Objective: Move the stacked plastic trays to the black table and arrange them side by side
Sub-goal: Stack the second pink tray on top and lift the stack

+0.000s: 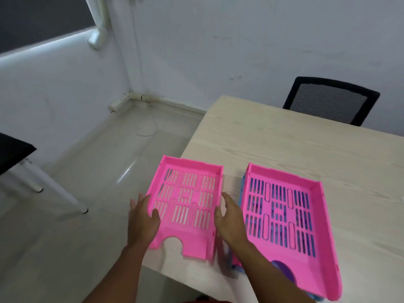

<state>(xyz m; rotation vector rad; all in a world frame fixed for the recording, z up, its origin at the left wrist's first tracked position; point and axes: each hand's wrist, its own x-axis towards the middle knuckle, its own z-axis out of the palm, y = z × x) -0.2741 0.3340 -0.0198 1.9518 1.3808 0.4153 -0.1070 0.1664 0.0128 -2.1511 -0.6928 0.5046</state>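
Observation:
I hold one pink slotted tray (185,186) in the air, half over the left edge of the light wooden table (284,141) and half over the floor. My left hand (143,217) grips its left side, thumb inside the tray. My right hand (229,217) presses against its right side. To the right, a stack of trays (314,217) rests on the wooden table, a pink one on top with blue and purple ones showing underneath. A corner of the black table (13,154) shows at the far left.
A black mesh chair (330,101) stands behind the wooden table. The black table's white legs (54,189) reach down to the pale tiled floor (105,171) between the two tables. A white cable lies on the floor near the wall corner.

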